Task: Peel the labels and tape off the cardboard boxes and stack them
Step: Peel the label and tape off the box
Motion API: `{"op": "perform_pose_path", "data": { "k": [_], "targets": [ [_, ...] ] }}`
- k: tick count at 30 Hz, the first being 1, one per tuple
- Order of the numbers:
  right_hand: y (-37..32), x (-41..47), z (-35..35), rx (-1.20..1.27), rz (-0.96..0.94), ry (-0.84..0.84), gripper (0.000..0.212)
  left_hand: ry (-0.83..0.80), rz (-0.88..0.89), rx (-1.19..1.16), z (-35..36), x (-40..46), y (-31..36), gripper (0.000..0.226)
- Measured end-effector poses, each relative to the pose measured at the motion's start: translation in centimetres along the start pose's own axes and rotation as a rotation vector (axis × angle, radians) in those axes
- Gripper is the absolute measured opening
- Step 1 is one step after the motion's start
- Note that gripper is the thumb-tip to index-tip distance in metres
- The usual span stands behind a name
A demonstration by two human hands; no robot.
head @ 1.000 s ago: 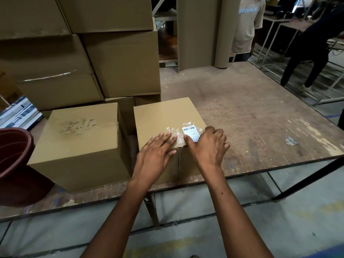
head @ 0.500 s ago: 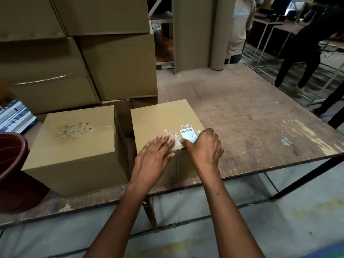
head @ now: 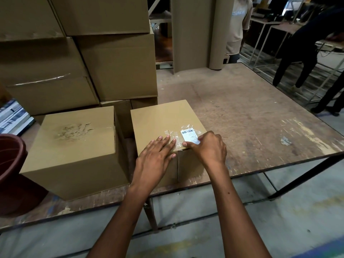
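A small cardboard box (head: 160, 120) stands at the table's front edge. On its near right top corner sits a white barcode label (head: 189, 135) under crinkled clear tape (head: 176, 136). My left hand (head: 158, 153) lies flat on the box top, fingers spread, fingertips touching the tape's left part. My right hand (head: 210, 148) is curled at the box corner, its fingertips pinching the near edge of the label and tape. A second box (head: 78, 146) with a torn, scuffed patch on top stands just left.
Large cardboard boxes (head: 111, 62) are stacked at the back left. A brown tub (head: 11, 164) sits at the far left. The worn wooden table (head: 251, 118) stretches right. Upright cardboard sheets (head: 195, 30) and two people stand behind.
My right hand has crept a little over the label's near edge, its fingers curling tighter. The left hand stays flat on the box. The camera has shifted slightly.
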State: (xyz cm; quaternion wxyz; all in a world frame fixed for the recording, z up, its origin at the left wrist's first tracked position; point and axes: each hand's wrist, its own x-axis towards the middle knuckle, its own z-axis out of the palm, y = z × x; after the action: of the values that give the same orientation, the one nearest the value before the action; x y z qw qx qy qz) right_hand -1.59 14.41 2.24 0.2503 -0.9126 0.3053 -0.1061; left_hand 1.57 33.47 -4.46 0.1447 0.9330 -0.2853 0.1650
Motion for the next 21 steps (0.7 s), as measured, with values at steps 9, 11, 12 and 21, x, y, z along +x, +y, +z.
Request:
{"op": "perform_pose_path", "data": {
  "k": [9, 11, 12, 21],
  "targets": [
    [1.7, -0.8, 0.3, -0.04, -0.026, 0.078, 0.065, 0.017, -0.064, -0.035, -1.1, 1.2, 1.2, 0.063],
    [1.9, -0.8, 0.1, -0.003, -0.038, 0.08, 0.055, 0.017, -0.044, -0.04, -1.5, 1.9, 1.6, 0.065],
    [2.0, -0.8, 0.0, 0.024, -0.044, 0.075, 0.052, 0.011, -0.028, -0.049, -1.6, 2.3, 1.8, 0.066],
    [2.5, 0.0, -1.1, 0.204, 0.028, -0.114, 0.036, 0.044, -0.033, 0.018, -0.6, 3.8, 3.4, 0.05]
  ]
}}
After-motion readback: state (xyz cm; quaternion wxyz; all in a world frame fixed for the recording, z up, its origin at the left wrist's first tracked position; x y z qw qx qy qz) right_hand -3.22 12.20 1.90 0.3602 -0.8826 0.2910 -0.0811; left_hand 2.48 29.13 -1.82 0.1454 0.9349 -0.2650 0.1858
